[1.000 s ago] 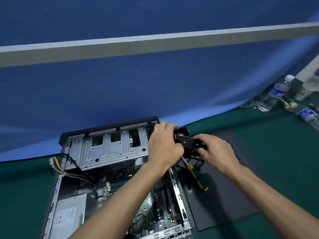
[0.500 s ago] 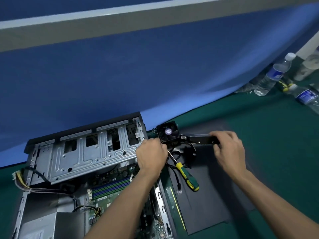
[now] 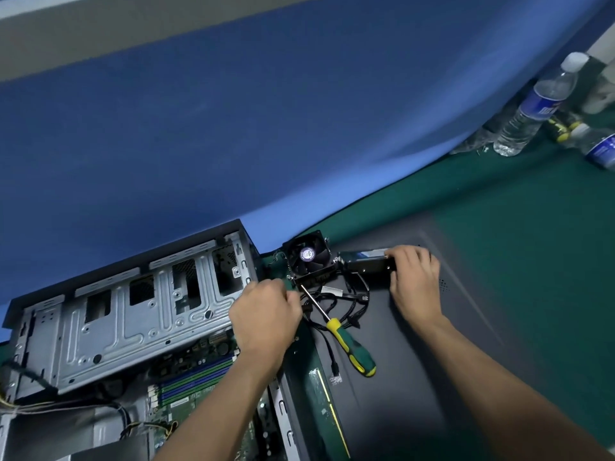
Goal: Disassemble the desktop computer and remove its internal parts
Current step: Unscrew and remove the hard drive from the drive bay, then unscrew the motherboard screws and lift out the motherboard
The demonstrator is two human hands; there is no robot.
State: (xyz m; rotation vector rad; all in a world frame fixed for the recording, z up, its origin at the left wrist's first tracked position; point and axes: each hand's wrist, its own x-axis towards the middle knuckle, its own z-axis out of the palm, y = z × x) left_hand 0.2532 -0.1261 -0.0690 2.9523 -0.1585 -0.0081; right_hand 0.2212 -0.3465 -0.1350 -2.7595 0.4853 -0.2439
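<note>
Head view: the open desktop case (image 3: pixel 133 327) is laid on its side at the near-left part of the bench (image 3: pixel 532 244), which is covered w/ green cloth. The silver drive cage (image 3: pixel 139 314) is seen in the case's far half; the motherboard (image 3: pixel 193 377) w/ blue RAM slots is exposed below it, partly covered by the left forearm. Yellow and black wires are seen at the case's left edge.

A dark side panel (image 3: pixel 416 377) is laid flat just right of the case. On its far-left corner a black cooler fan (image 3: pixel 307 257) is set, fan face up, w/ a tangle of black cables (image 3: pixel 336 297) just in front of it. A screwdriver (image 3: pixel 346 337) w/ green-yellow handle is laid across the cables, tip pointed toward the fan.

The left hand (image 3: pixel 266 314) is held between case and fan, fingers curled; what is pinched, if anything, cannot be told, as the fingertips are hidden. The right hand (image 3: pixel 412 281) is curled round the right end of a small drive (image 3: pixel 366 261), w/ the drive's left end just beside the fan, approx. touching it.

A green circuit board strip (image 3: pixel 322 410) is seen on the panel's near-left edge. At the far-right corner of the bench, water bottles (image 3: pixel 535 104) are grouped, one upright, others lying. A blue backdrop (image 3: pixel 233 128) is hung behind the bench.
</note>
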